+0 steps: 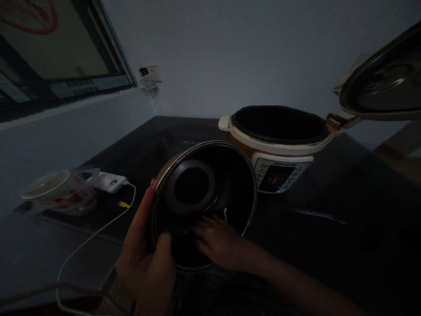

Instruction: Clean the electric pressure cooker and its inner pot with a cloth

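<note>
A dark inner pot (241, 175) from a cooker is tilted on its side with its mouth toward me. My left hand (148, 259) is closed on its left rim, thumb inside and fingers along the outer wall. Inside the pot, my right hand (219, 241) reaches in with fingers stretched toward the lower wall; I see nothing held in it. A small pale streak shows beside those fingers, too dim to identify. Just behind stands an electric pressure cooker (283, 145) with a dark, hollow interior and a control panel on its front. Its lid (388, 83) is raised to the right.
On the left of the dark tabletop (138, 140) sit a lidded plastic tub in a bag (66, 193) and a white power bank (110, 182). Its white cable (98, 231) hangs over the front edge. Wall sockets (151, 77) and a window (62, 48) are behind.
</note>
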{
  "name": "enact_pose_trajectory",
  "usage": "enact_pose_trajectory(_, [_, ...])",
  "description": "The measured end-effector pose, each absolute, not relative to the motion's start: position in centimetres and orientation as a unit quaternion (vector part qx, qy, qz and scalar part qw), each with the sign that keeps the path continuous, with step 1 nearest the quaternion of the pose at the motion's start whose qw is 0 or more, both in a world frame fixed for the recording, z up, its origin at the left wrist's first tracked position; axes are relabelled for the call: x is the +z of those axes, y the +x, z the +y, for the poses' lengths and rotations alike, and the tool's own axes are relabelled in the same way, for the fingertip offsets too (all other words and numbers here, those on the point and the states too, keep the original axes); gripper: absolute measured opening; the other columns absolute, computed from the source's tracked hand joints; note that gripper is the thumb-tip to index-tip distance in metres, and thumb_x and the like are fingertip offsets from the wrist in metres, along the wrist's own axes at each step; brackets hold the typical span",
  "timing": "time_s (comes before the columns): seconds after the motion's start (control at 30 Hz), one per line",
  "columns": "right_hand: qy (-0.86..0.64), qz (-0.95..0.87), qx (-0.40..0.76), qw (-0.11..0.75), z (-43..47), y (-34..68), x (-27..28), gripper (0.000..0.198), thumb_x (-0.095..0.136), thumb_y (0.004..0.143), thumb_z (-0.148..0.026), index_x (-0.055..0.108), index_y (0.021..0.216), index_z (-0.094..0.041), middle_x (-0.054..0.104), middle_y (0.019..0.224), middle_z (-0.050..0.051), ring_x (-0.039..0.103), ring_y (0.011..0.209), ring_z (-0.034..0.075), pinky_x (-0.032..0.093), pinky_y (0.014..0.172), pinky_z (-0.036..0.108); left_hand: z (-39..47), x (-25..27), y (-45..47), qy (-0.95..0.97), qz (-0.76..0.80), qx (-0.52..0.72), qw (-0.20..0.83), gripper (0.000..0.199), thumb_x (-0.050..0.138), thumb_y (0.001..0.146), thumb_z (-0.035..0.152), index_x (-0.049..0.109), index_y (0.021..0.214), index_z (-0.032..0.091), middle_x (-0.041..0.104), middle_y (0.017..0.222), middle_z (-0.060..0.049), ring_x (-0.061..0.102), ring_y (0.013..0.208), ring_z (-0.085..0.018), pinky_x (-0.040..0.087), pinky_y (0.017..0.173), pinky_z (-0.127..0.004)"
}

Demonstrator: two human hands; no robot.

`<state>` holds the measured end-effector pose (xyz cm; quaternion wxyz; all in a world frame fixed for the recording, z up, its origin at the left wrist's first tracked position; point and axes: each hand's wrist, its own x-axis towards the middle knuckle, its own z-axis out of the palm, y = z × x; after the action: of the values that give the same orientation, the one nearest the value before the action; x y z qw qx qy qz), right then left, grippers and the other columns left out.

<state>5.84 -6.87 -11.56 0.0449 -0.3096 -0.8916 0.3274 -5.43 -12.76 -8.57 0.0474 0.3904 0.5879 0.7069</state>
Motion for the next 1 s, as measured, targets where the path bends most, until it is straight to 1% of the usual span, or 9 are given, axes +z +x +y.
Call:
enact_pose_trajectory(0.1, [-0.217, -0.77, 0.567, 0.195, -7.6, 4.5, -11.5, 0.044, 0.048, 0.101, -0.024, 0.051, 0.145, -0.023, 0.055, 0.148, 0.006, 0.051, 0.137, 0.019, 0.033, 0.119, 0.039, -12.8, -8.9, -5.5, 0.399, 0.59, 0.701, 0.046, 0.062, 0.06, 0.081, 0.005, 0.063, 0.133, 0.038, 0.064, 0.137, 0.009, 0.057, 0.131, -0.021, 0.043, 0.115, -0.035])
enact_pose_trajectory(0.17, [-0.187, -0.672, 0.671, 0.252, -8.0, 3.7, -11.3, 0.044, 0.045, 0.102, -0.026, 0.05, 0.146, -0.022, 0.054, 0.149, 0.005, 0.048, 0.139, 0.017, 0.03, 0.121, 0.037, -12.9, -9.1, -5.8, 0.41, 0.594, 0.69, 0.054, 0.063, 0.06, 0.082, 0.005, 0.061, 0.135, 0.039, 0.062, 0.139, 0.009, 0.055, 0.133, -0.021, 0.042, 0.116, -0.035])
enact_pose_trajectory(0.3, [-0.171, -0.631, 0.702, 0.283, -8.9, 3.8, -10.5, 0.044, 0.043, 0.103, -0.029, 0.05, 0.146, -0.021, 0.051, 0.151, 0.005, 0.043, 0.143, 0.015, 0.027, 0.122, 0.034, -13.0, -9.1, -6.1, 0.41, 0.606, 0.68, 0.044, 0.062, 0.06, 0.083, 0.006, 0.062, 0.134, 0.041, 0.063, 0.139, 0.011, 0.056, 0.132, -0.02, 0.043, 0.114, -0.033])
enact_pose_trajectory(0.37, [-0.18, -0.701, 0.642, 0.254, -9.1, 4.9, -10.2, 0.045, 0.042, 0.104, -0.028, 0.048, 0.147, -0.02, 0.052, 0.151, 0.007, 0.047, 0.14, 0.016, 0.032, 0.12, 0.033, -12.7, -8.8, -6.0, 0.408, 0.609, 0.679, 0.037, 0.06, 0.06, 0.082, 0.007, 0.063, 0.132, 0.04, 0.064, 0.137, 0.01, 0.057, 0.13, -0.021, 0.043, 0.115, -0.036])
enact_pose_trajectory(0.5, [-0.225, -0.852, 0.456, 0.128, -8.2, 7.7, -10.5, 0.045, 0.044, 0.104, -0.03, 0.051, 0.145, -0.016, 0.054, 0.148, 0.013, 0.05, 0.138, 0.023, 0.037, 0.117, 0.04, -12.1, -8.1, -5.8, 0.395, 0.606, 0.689, 0.036, 0.061, 0.059, 0.077, 0.005, 0.067, 0.127, 0.039, 0.068, 0.131, 0.01, 0.061, 0.126, -0.022, 0.046, 0.112, -0.037])
enact_pose_trajectory(0.7, [-0.292, -0.952, 0.079, -0.054, -4.2, 10.6, -11.5, 0.042, 0.051, 0.101, -0.038, 0.063, 0.134, -0.015, 0.059, 0.141, 0.012, 0.051, 0.136, 0.029, 0.038, 0.117, 0.048, -12.0, -7.2, -5.5, 0.354, 0.625, 0.692, 0.068, 0.057, 0.061, 0.077, 0.008, 0.07, 0.124, 0.039, 0.07, 0.127, 0.01, 0.063, 0.123, -0.023, 0.048, 0.111, -0.04])
enact_pose_trajectory(0.83, [-0.342, -0.938, -0.021, -0.05, -1.0, 10.8, -10.9, 0.042, 0.057, 0.095, -0.023, 0.063, 0.13, 0.0, 0.053, 0.143, 0.025, 0.045, 0.14, 0.036, 0.029, 0.12, 0.056, -12.2, -7.2, -5.5, 0.347, 0.643, 0.679, 0.071, 0.056, 0.062, 0.076, 0.011, 0.07, 0.125, 0.037, 0.07, 0.128, 0.007, 0.062, 0.124, -0.025, 0.046, 0.112, -0.042])
enact_pose_trajectory(0.9, [-0.353, -0.933, -0.061, -0.038, 0.4, 10.4, -10.2, 0.043, 0.049, 0.095, -0.011, 0.057, 0.134, 0.005, 0.046, 0.148, 0.027, 0.038, 0.145, 0.035, 0.026, 0.122, 0.054, -12.4, -7.2, -5.5, 0.342, 0.656, 0.669, 0.068, 0.056, 0.062, 0.076, 0.012, 0.069, 0.126, 0.036, 0.069, 0.129, 0.006, 0.061, 0.125, -0.025, 0.045, 0.114, -0.044])
enact_pose_trajectory(1.0, [-0.349, -0.931, -0.101, -0.029, 1.8, 9.6, -8.8, 0.049, 0.037, 0.093, -0.001, 0.051, 0.139, 0.007, 0.042, 0.151, 0.025, 0.035, 0.147, 0.032, 0.029, 0.122, 0.05, -12.7, -7.2, -5.6, 0.348, 0.666, 0.656, 0.077, 0.054, 0.061, 0.077, 0.015, 0.068, 0.126, 0.038, 0.069, 0.13, 0.006, 0.06, 0.127, -0.026, 0.043, 0.114, -0.045])
